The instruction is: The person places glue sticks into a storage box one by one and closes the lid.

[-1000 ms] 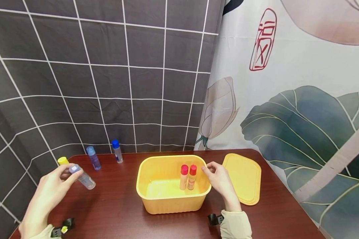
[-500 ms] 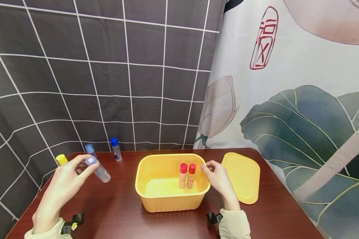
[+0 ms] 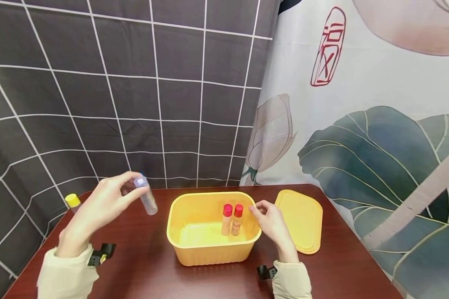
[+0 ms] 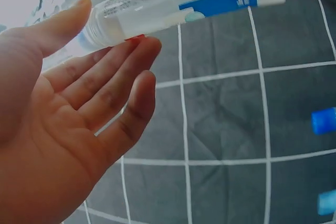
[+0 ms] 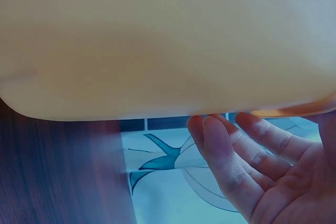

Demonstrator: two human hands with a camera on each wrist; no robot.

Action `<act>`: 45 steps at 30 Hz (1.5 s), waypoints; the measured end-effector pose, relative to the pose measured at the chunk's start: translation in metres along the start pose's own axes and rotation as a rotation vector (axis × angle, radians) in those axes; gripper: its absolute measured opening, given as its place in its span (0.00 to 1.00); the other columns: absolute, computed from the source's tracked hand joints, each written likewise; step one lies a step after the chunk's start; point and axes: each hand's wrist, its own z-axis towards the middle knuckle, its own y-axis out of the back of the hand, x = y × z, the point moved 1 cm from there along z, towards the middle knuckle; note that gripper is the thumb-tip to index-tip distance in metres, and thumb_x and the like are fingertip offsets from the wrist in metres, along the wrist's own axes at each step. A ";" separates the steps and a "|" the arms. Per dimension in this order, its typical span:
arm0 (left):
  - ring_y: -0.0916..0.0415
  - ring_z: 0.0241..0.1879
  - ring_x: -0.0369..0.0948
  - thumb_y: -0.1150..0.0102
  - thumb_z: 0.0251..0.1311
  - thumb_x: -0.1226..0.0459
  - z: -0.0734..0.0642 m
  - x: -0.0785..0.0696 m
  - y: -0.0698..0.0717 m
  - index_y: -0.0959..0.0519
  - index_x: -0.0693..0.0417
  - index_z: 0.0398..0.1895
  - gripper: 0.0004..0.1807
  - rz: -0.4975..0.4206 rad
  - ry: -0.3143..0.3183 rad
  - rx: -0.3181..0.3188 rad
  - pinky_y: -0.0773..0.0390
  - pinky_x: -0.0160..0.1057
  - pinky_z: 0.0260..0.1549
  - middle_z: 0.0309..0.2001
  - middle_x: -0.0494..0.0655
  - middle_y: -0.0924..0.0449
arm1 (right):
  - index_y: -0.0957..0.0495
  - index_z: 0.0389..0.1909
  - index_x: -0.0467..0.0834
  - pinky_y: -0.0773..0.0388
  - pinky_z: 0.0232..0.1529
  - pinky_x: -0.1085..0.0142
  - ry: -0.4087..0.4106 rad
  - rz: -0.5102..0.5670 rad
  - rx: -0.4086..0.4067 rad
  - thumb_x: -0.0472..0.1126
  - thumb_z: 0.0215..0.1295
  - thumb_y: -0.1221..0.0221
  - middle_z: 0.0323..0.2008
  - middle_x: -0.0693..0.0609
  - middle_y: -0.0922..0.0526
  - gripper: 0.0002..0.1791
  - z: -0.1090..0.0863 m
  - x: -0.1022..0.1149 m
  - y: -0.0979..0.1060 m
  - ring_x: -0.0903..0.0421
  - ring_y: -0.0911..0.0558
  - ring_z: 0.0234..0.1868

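My left hand (image 3: 104,203) pinches a small clear bottle with a pale purple cap (image 3: 149,202) by its cap end, thumb against fingers. The bottle hangs tilted over the table, left of the yellow plastic box (image 3: 209,254). In the left wrist view the bottle (image 4: 152,4) shows a blue label. My right hand (image 3: 275,224) grips the box's right rim between thumb and fingers; in the right wrist view the fingers (image 5: 218,140) meet the rim. Inside the box, two red-capped bottles, one (image 3: 226,224) beside the other (image 3: 237,224), stand upright at the right end.
A yellow lid (image 3: 303,222) lies on the table right of the box. A yellow-capped bottle (image 3: 72,200) stands at the left, partly behind my left hand. The left wrist view shows a blue cap (image 4: 324,120) and a light blue cap (image 4: 328,203), mostly hidden in the head view.
My left hand has carried the purple-capped bottle rightward and up from the left side toward the box, and it now covers the two blue-capped bottles. The right hand stays on the rim.
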 end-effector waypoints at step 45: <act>0.26 0.28 0.34 0.37 0.64 0.57 0.093 -0.065 -0.140 0.21 0.48 0.35 0.06 0.135 -0.299 0.737 0.24 0.34 0.34 0.26 0.34 0.25 | 0.19 0.38 0.40 0.25 0.28 0.65 -0.001 0.006 0.010 0.44 0.66 0.38 0.26 0.49 0.23 0.11 0.000 0.001 0.001 0.53 0.25 0.29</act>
